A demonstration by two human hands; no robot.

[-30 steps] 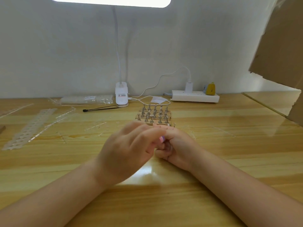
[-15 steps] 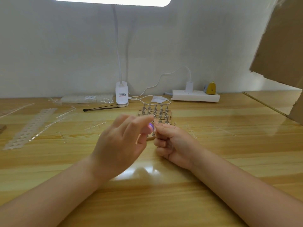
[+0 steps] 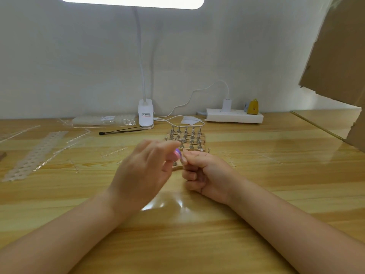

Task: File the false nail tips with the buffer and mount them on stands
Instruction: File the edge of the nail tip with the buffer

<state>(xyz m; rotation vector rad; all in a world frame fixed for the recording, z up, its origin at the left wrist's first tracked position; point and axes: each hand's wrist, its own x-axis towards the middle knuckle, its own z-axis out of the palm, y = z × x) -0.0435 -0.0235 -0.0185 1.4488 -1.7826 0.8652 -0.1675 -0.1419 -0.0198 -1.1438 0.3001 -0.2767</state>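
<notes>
**Buffer and nail tip held together in front of the stands**

The left hand (image 3: pixel 142 171) has a narrow grip: thumb and fingertips pinch a small pink-and-purple buffer (image 3: pixel 177 155), whose end pokes out to the right of the fingers. Just beside it, the right hand (image 3: pixel 207 175) is curled into a loose fist low over the counter (image 3: pixel 276 175), its thumb and forefinger pinching what looks like a small nail tip (image 3: pixel 183 157); the piece is too small and blurred to make out clearly. Buffer and nail tip meet or nearly meet between the two hands; which of the two cannot be told.

Directly behind the hands, on the far side, stands a wooden block of metal stands (image 3: pixel 185 138) in rows; the nearest row is partly hidden by the fingers.

Farther out, a strip of clear nail tips (image 3: pixel 37 153) lies at the left, well apart from the hands. A thin black tool (image 3: pixel 120 131) and a clear bag (image 3: pixel 104 120) lie near the white lamp base (image 3: pixel 145 115) at the far edge by the wall. A white power strip (image 3: pixel 235 117) sits to the far right, and a cardboard sheet (image 3: pixel 339 56) overhangs the right side. Bare wood spreads to the right of the right hand and near the forearms.
</notes>
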